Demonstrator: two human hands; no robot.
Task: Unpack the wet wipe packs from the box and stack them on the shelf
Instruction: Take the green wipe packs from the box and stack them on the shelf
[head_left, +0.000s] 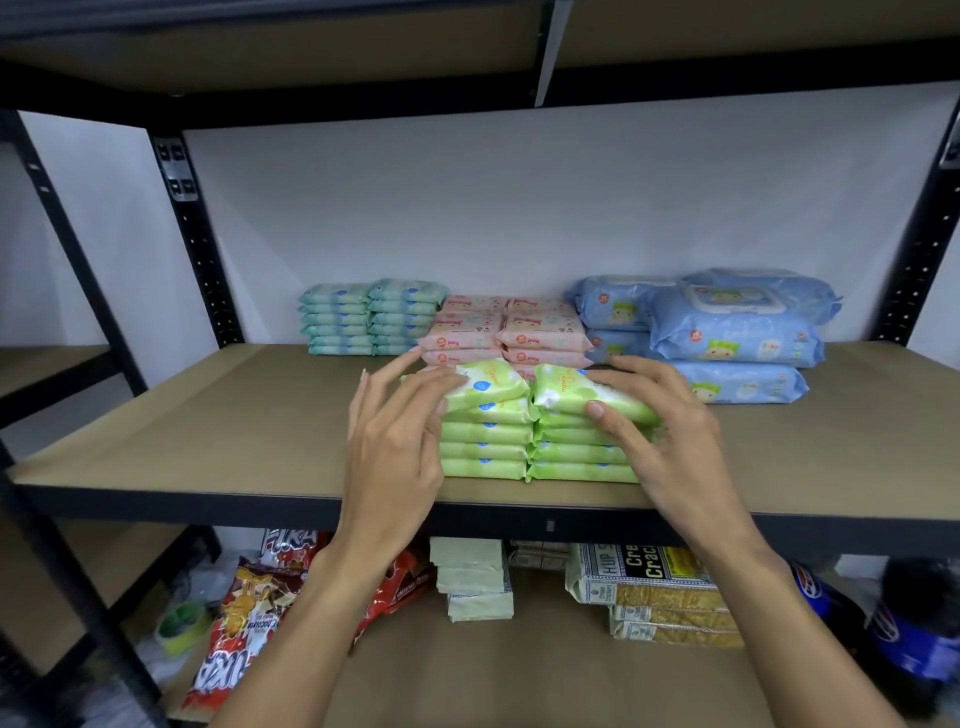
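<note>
Two stacks of green wet wipe packs (488, 436) stand side by side near the front of the brown shelf (218, 415). My left hand (395, 436) touches the left stack's top pack with relaxed, nearly straight fingers. My right hand (654, 421) grips the top pack of the right stack (566, 392), thumb on its front edge and fingers over its far side. Behind them sit pink wipe packs (509, 332), teal wipe packs (369, 317) and large blue wipe packs (727, 332). The box is out of view.
Black metal uprights (197, 239) frame the shelf, with another board overhead. On the lower shelf lie snack bags (249, 613), pale green packets (475, 582), cracker packs (654, 592) and dark bottles (904, 623). Bare board spreads across the shelf's left side.
</note>
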